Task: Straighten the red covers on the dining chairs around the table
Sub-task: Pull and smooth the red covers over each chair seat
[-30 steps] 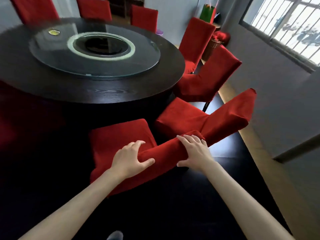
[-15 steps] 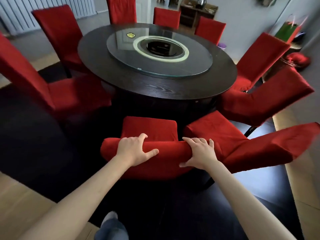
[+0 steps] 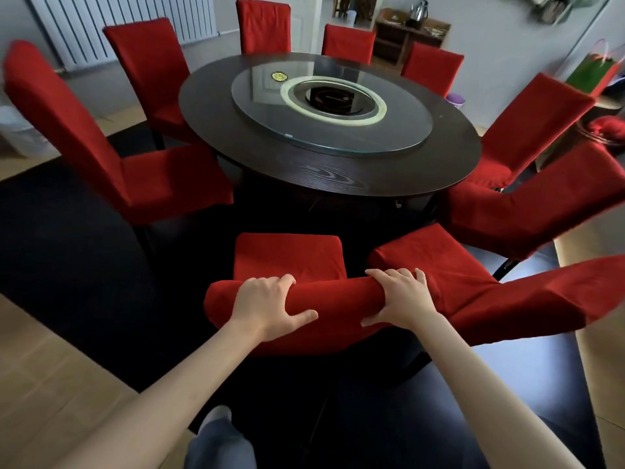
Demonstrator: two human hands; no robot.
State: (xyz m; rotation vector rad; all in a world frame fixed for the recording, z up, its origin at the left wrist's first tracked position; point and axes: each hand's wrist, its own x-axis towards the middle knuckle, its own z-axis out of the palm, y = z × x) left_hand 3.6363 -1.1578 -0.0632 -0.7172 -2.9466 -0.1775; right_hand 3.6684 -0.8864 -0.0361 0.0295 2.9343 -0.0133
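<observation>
head view: just the one camera, looking down over my arms at the whole dining set

my left hand (image 3: 269,304): wrapped over the top edge of the nearest chair's red fabric-covered backrest (image 3: 333,301), fingers curled over the far side, thumb on the near side, so it's gripping the cover

my right hand (image 3: 402,299): same deal at the right end of that top edge, fingers draped over the front, thumb tucked underneath on my side, gripping too

nearest chair's seat (image 3: 287,255): red cover, sits at 12 o'clock from my hands, pushed in toward the table

round dark wooden table (image 3: 331,174): further out at 12, with a round glass turntable (image 3: 399,130) on top

neighbour chair in red cover (image 3: 473,292): at 3 o'clock, its seat touching or just beside my chair's right end, can't tell which

other red-covered chairs: ring the table from 9 round to 3, one big one at 10 o'clock (image 3: 101,147)

white ribbed radiator (image 3: 118,25): on the wall at 11

dark rug (image 3: 67,265): under the whole set, wood floor around it
</observation>
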